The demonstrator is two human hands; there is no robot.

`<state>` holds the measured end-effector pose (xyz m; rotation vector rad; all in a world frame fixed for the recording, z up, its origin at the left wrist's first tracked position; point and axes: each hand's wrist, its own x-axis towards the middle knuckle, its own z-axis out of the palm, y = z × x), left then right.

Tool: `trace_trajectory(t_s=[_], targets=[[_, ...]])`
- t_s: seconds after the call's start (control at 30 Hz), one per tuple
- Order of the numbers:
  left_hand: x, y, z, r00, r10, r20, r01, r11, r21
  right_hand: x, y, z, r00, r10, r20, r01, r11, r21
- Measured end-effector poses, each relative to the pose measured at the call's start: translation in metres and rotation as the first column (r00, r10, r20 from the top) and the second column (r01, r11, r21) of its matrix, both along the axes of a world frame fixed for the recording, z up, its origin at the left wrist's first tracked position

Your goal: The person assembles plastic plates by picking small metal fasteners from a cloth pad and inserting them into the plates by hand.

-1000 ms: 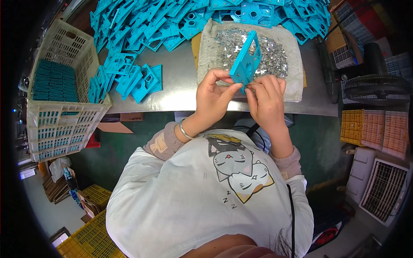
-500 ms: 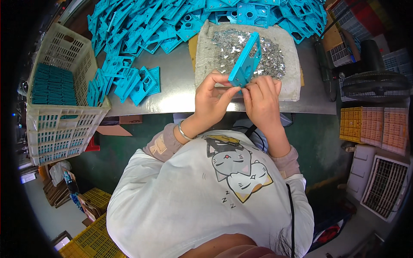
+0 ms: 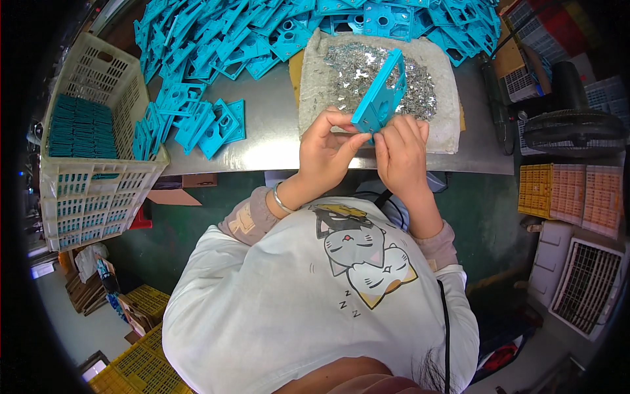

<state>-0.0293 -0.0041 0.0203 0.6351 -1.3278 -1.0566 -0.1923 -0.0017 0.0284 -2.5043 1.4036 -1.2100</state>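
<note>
Between my two hands a teal plastic frame (image 3: 379,98) stands tilted on its edge, rising over the cloth. My left hand (image 3: 326,146) pinches its lower left corner between thumb and fingers. On the other side my right hand (image 3: 403,148) is closed, its fingertips at the frame's lower edge. Whether a small metal piece is also in those fingertips is hidden. Beyond the frame, many small silvery metal pieces (image 3: 417,82) lie heaped on a whitish cloth (image 3: 314,98).
A large pile of teal frames (image 3: 230,39) covers the far side of the metal table (image 3: 269,141). A few loose frames (image 3: 220,128) lie at left. A white plastic crate (image 3: 98,190) holds stacked frames. A black fan (image 3: 571,128) stands at right, near yellow-orange crates (image 3: 535,190).
The frame has shifted very slightly to the right in my fingers. Both hands keep nearly the same place and grip.
</note>
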Motion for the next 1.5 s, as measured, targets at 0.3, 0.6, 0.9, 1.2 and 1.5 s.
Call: trace_trajectory(t_s=[0.3,0.6,0.9,1.2,1.5], targets=[[0.000,0.001,0.002,1.000,-0.001,0.016,0.001,1.000,-0.005,0.003,0.001,0.002,1.000,-0.022,0.018,0.022,0.999,-0.023],[0.001,-0.001,0.000,0.998,-0.013,0.055,0.016,0.999,-0.041,0.003,0.001,-0.001,0.999,-0.015,0.030,0.015,1.000,0.009],[0.001,0.001,-0.003,0.996,0.017,0.086,-0.008,0.994,-0.107,0.008,0.000,-0.002,0.997,-0.041,0.072,0.045,0.997,-0.060],[-0.001,0.001,-0.002,0.999,0.021,0.026,-0.019,0.997,-0.077,0.008,0.003,0.001,0.992,-0.059,0.111,0.071,0.992,-0.101],[0.000,0.000,-0.004,0.993,0.047,0.109,-0.024,0.979,-0.201,0.001,0.011,-0.016,0.969,-0.056,0.239,-0.020,0.953,0.303]])
